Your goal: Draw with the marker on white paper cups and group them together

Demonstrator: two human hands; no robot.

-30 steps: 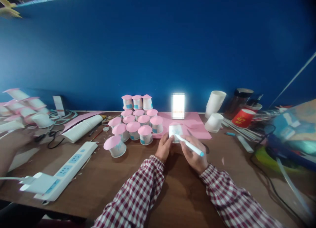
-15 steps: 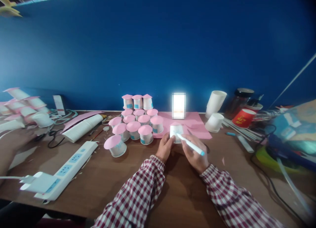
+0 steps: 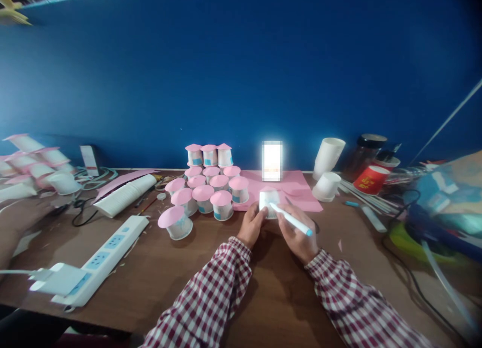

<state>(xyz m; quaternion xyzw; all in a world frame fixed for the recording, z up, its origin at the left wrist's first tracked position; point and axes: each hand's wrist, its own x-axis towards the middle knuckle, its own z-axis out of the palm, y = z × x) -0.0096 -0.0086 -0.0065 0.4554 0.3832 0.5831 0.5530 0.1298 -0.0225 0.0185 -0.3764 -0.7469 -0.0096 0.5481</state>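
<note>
A white paper cup (image 3: 268, 199) stands upside down in front of me, with faint blue marks on its side. My left hand (image 3: 251, 224) grips its left side. Between the fingers of my right hand (image 3: 300, 236) is a white marker (image 3: 290, 219) with a blue end, its tip against the cup's side. Under and behind the cup lies pink paper (image 3: 297, 185). To the left stand several paper cups with pink paper roofs (image 3: 222, 198), some with blue patches; three are in a raised row at the back.
A power strip (image 3: 100, 260) with a plugged-in charger lies front left, near another person's hand (image 3: 28, 220). Stacked white cups (image 3: 329, 157), a red cup (image 3: 372, 180), a blue marker cap (image 3: 351, 204) and cables are on the right. A bright blurred screen (image 3: 271, 161) stands at the back.
The marker's tip has shifted very slightly on the cup's side. Both my hands stay in nearly the same place. The other person's hand at the left has moved a little.
</note>
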